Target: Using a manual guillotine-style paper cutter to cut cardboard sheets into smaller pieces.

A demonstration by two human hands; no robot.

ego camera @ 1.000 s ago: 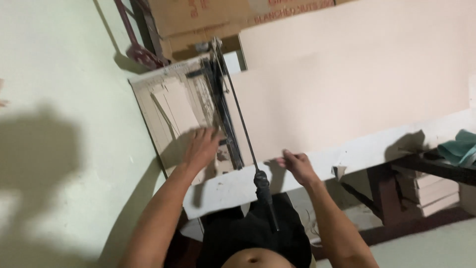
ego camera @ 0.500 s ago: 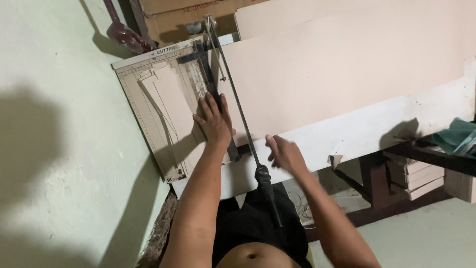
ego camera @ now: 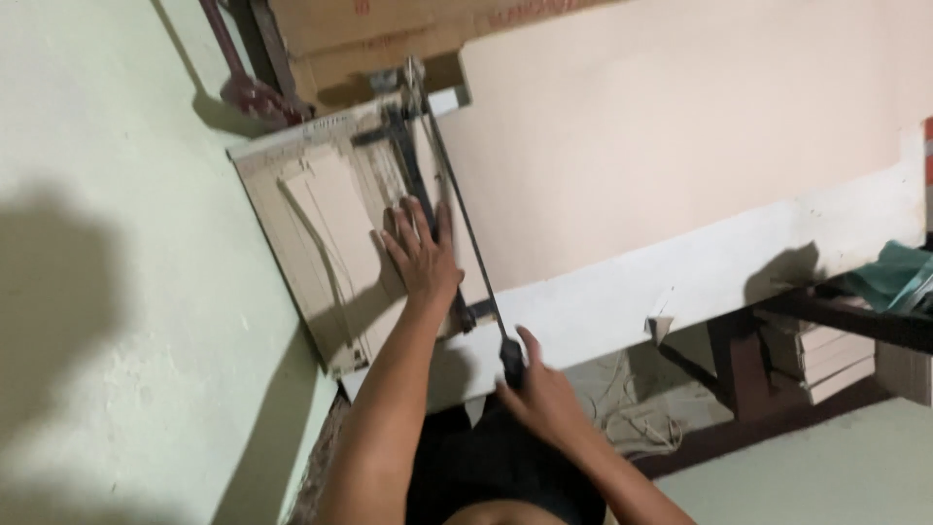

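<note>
left hand (ego camera: 420, 255) flat, fingers spread on beige card sheet (ego camera: 335, 228) | right hand (ego camera: 544, 394) gripped black cutter-arm handle (ego camera: 511, 358) at white bench (ego camera: 700, 277) front edge

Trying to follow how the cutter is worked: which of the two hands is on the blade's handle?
The right hand grips the dark handle at the near end of the blade arm. The left hand lies flat, pressing the cardboard on the cutter's board.
</note>
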